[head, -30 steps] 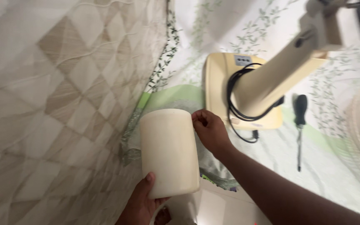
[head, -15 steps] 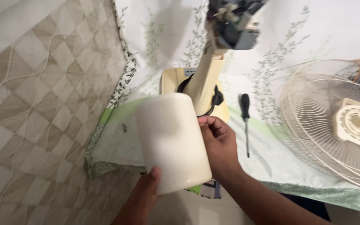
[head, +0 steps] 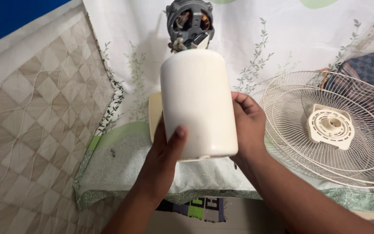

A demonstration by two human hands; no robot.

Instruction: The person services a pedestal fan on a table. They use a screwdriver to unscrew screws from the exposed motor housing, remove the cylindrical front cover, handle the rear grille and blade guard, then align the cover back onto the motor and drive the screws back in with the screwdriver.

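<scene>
Half the motor [head: 190,24] behind cover [head: 198,102]

Left hand [head: 163,158] and right hand [head: 247,125] raised together, fingers curled inward.

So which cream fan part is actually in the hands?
The smooth cylindrical motor cover, gripped by left hand and right hand. The wire grille lies untouched on the cloth, right.

- You are in a home, working on the floor rather than at a bench.
- A leaf-printed bedsheet [head: 282,39] is spread out as your work surface.
- Patterned vinyl flooring [head: 31,130] lies to your left.
- A household fan's wire grille [head: 325,130] and bare motor [head: 190,21] lie around you.
</scene>
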